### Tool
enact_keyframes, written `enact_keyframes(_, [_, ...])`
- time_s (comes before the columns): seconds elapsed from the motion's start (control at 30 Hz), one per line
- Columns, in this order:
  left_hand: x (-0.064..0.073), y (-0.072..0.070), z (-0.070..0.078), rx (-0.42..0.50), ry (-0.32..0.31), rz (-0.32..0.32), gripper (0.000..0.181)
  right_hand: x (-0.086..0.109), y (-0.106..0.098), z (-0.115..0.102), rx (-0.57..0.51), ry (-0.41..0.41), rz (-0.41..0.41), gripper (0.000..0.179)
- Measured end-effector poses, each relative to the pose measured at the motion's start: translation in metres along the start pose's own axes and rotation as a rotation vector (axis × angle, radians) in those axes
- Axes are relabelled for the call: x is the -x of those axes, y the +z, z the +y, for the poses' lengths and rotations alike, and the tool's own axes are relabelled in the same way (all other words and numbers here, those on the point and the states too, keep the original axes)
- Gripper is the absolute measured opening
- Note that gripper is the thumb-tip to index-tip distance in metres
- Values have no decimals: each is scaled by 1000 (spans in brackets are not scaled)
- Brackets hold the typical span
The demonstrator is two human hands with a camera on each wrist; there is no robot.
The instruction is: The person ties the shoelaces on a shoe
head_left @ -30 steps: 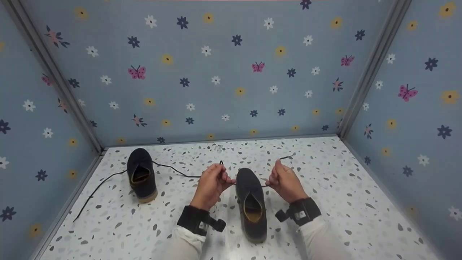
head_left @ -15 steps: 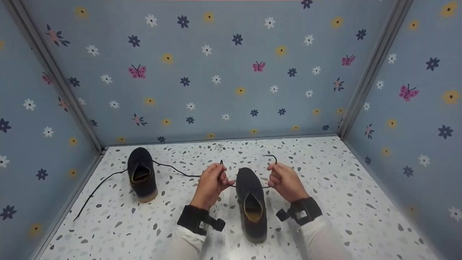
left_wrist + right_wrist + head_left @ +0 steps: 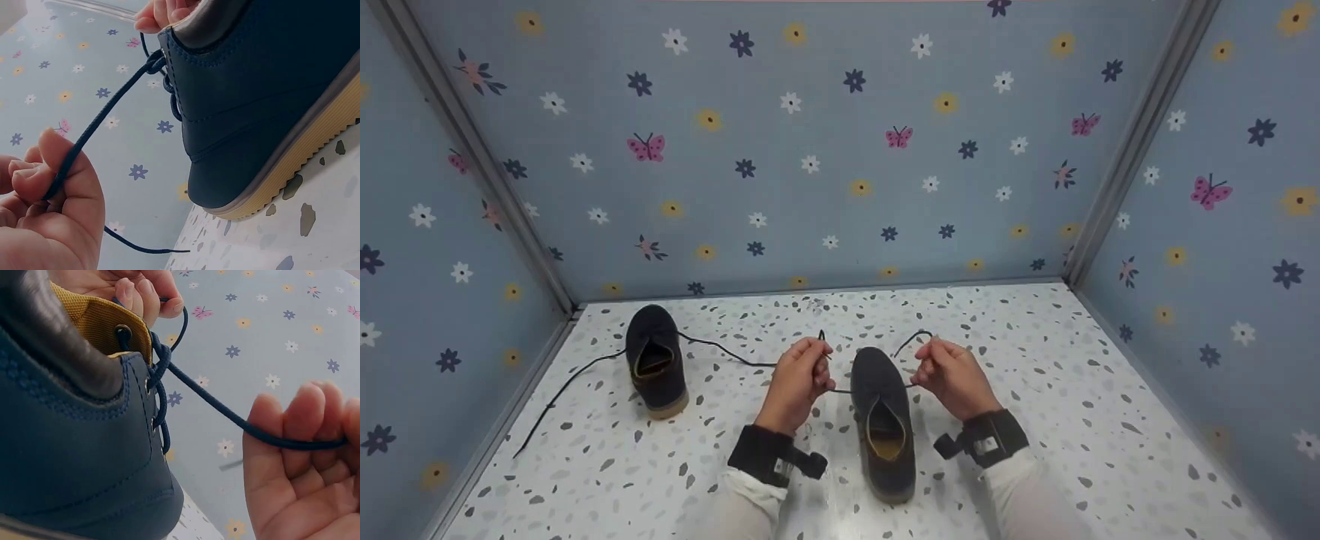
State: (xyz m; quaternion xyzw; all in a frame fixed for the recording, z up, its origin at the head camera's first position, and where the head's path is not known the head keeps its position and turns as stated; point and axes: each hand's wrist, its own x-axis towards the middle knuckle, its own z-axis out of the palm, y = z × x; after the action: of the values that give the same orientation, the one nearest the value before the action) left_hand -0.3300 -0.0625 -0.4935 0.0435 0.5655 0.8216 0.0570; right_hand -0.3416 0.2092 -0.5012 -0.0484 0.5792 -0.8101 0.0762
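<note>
A dark navy ankle shoe with a tan sole stands upright between my two hands, its toe pointing away. My left hand grips one end of its shoelace, left of the toe. To the right, my right hand holds the other lace end between curled fingers. Both strands run out from the top eyelets, where they cross each other in the wrist views. A free lace tip hangs in an arc from the right hand toward the shoe, and another trails below the left hand.
A matching shoe stands at the left, its loose laces spread to both sides on the speckled white tabletop. Blue flowered panels enclose the back and both sides.
The lace tip at my right hand has swung from pointing right to arching left and down. The right hand shifted slightly left and back. The shoe has stayed put.
</note>
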Motion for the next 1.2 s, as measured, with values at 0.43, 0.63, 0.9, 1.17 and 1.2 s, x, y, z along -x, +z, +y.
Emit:
enact_keyframes(0.43, [2, 0, 2, -55, 4, -33, 23, -1, -2, -3, -94, -70, 60, 36])
enact_keyframes(0.63, [3, -4, 6, -65, 17, -16, 22, -1, -6, -5, -47, -60, 90, 36])
enact_keyframes(0.9, [4, -11, 12, -184, 31, 23, 21, -2, -14, -6, -6, -48, 72, 34])
enact_keyframes(1.17, [5, -15, 17, -266, 37, 52, 22, -2, -21, -7, 22, -14, 91, 34])
enact_keyframes(1.2, [5, -15, 17, -270, 34, 50, 23, -2, -21, -7, 19, -11, 92, 34])
